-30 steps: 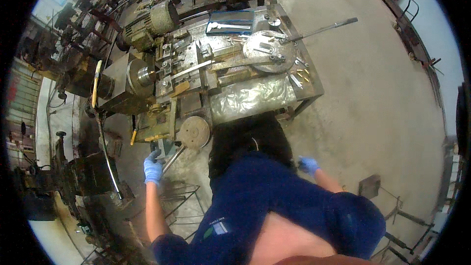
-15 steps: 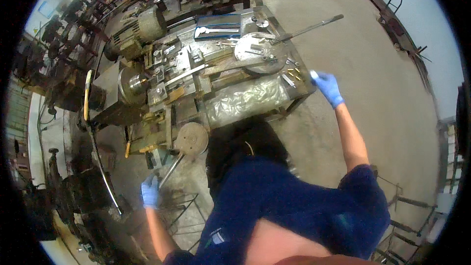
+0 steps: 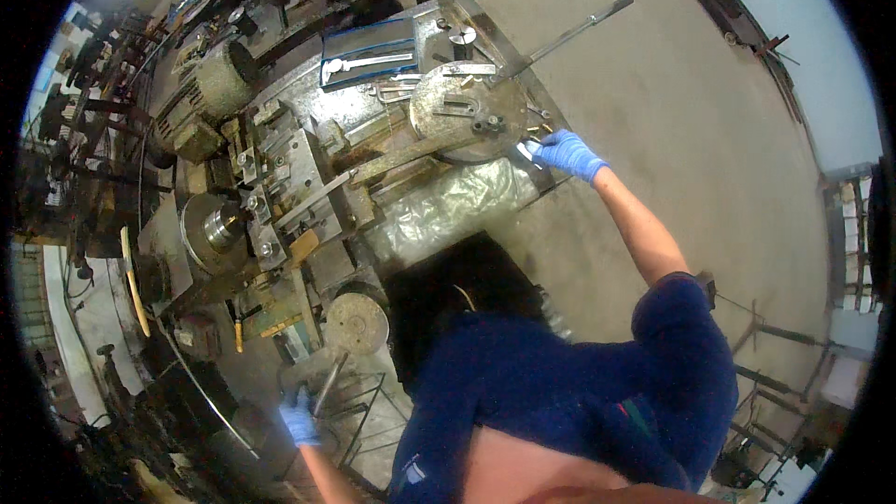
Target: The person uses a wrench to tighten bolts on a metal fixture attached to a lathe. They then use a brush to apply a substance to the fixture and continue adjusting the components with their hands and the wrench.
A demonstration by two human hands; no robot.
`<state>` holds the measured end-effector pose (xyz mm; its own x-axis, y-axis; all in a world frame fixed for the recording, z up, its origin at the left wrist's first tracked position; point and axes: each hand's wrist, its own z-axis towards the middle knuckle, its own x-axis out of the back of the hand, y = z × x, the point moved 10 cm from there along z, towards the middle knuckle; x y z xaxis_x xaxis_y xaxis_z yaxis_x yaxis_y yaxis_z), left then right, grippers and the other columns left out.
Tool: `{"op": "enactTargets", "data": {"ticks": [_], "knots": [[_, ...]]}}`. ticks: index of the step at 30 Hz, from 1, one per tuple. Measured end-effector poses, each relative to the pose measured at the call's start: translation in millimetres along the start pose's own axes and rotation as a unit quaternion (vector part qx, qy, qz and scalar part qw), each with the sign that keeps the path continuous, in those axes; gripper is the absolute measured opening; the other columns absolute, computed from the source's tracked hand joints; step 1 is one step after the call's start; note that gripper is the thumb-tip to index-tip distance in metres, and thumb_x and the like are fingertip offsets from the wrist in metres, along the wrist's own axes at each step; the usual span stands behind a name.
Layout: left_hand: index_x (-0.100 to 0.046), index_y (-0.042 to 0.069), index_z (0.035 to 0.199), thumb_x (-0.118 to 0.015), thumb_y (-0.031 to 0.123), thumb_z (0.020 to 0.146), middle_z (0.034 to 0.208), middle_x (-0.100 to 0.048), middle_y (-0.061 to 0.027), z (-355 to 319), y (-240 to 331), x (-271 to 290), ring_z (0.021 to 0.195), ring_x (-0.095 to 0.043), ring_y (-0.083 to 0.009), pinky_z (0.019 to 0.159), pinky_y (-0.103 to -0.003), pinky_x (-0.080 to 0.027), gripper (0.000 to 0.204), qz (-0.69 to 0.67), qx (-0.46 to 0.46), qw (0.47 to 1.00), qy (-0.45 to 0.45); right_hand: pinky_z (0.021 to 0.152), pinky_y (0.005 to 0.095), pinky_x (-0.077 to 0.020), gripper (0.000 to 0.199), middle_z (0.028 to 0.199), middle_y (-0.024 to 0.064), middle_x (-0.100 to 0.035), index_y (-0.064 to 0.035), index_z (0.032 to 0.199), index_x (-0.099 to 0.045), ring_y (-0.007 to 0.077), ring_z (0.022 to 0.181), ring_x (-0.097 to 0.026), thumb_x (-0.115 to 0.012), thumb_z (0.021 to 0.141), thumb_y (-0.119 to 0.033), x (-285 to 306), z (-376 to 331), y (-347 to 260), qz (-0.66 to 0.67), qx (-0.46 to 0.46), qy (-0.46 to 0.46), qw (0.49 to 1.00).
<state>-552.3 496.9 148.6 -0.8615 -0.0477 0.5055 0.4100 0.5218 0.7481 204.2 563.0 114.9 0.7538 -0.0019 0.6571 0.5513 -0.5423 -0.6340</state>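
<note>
Right hand (image 3: 567, 153) fingers pinching a small flat metal piece (image 3: 525, 153) at the round plate's (image 3: 457, 110) edge: light, stiff, slippery; grip its edges. Left hand (image 3: 300, 420) fingers wrapped round a lever handle (image 3: 329, 385).

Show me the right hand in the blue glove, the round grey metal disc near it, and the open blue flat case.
right hand (image 3: 567, 151), head view, back of the glove
round grey metal disc (image 3: 439, 105), head view, bare top face
open blue flat case (image 3: 369, 41), head view, rim
</note>
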Motion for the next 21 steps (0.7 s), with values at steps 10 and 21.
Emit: {"op": "enactTargets", "data": {"ticks": [10,21], "knots": [[-0.063,-0.003,0.098,-0.06,0.006,0.081,0.081,-0.061,-0.0048,3.8,-4.0,-2.6,0.066,-0.054,-0.0122,0.059,-0.027,-0.045,0.019,0.012,0.011,1.0,-0.013,0.072,0.0344,-0.0466,0.049,0.08,0.0122,-0.066,-0.0048,0.091,-0.066,0.0218,0.074,-0.061,-0.058,0.079,-0.052,-21.9,1.1,-22.3,0.008,0.017,-0.064,0.998],[-0.064,-0.002,0.097,-0.06,0.007,0.081,0.08,-0.063,-0.0052,-1.2,-1.0,-1.1,0.066,-0.055,-0.0121,0.059,-0.026,-0.045,0.018,0.019,0.02,1.0,0.01,0.08,0.0361,-0.0466,0.052,0.09,0.0173,-0.065,-0.0045,0.095,-0.066,0.0281,0.086,-0.062,-0.06,0.076,-0.053,-5.1,-3.7,-33.2,-0.054,0.046,-0.056,0.996]]}}
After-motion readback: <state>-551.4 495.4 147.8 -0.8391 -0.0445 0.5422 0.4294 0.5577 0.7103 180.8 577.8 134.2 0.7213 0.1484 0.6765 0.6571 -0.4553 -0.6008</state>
